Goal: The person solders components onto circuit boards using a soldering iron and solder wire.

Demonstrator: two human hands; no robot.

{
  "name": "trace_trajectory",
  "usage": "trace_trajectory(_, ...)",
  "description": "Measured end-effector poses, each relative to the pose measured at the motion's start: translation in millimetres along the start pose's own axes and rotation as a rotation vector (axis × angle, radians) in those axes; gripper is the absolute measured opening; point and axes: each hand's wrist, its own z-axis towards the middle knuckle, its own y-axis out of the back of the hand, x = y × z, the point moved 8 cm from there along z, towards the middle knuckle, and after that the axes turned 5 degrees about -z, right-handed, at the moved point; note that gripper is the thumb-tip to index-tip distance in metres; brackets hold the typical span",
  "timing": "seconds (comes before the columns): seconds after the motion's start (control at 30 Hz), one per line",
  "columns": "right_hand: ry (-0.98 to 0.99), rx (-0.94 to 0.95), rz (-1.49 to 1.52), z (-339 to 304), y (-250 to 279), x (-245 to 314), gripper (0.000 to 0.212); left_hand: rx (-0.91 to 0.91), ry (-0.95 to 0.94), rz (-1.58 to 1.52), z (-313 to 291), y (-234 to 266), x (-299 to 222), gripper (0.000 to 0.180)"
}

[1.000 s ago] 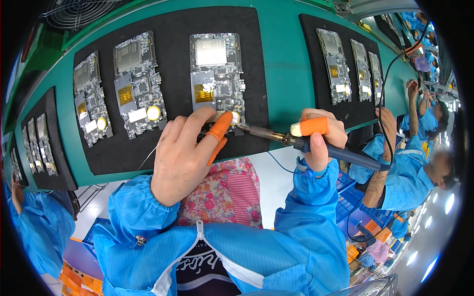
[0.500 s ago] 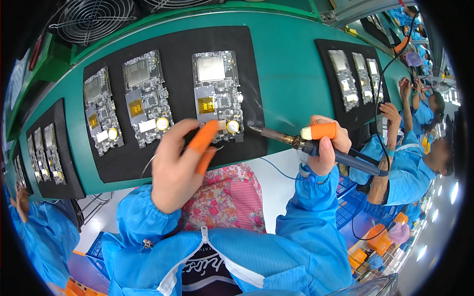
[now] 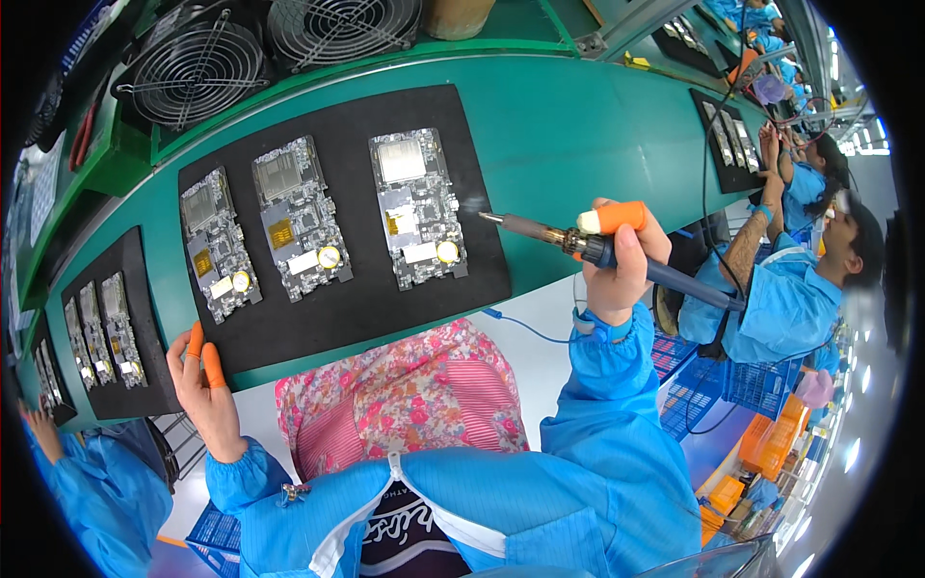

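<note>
At a green workbench, we grip a soldering iron in our right hand, fingers wrapped around its dark blue handle and thumb pressed against it. The iron's metal tip points left, over the right margin of a black mat, near the right circuit board but apart from it. Our left hand reaches to the mat's near left edge, two fingers in orange cots set slightly apart; we cannot tell whether they pinch the edge or merely rest against it.

On the mat, the left circuit board and the middle circuit board lie flat and close together, with the right one spaced farther off. Each carries a silver plate, an amber patch, a white rectangle and a round, yellow-rimmed part at its near end. Two round fan guards stand at the far left. To our right, a co-worker in blue sits beside the same bench.
</note>
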Motion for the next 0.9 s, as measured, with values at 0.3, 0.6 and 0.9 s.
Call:
trace_trajectory(0.3, 0.127, -0.145, 0.145, 17.0, 21.6, 29.3, 0.027, 0.212, 0.176, -0.731, -12.7, -70.9, -57.0, 0.051)
trace_trajectory(0.6, 0.132, -0.407, 0.028, 4.0, 87.1, 45.9, 0.03, 0.532, 0.007, -0.932, -31.3, -209.6, -190.5, 0.052)
trace_trajectory(0.9, 0.278, -0.567, 0.075, -13.3, 103.8, 36.9, 0.021, 0.785, -0.266, -0.752, -42.3, -231.5, -255.8, 0.056)
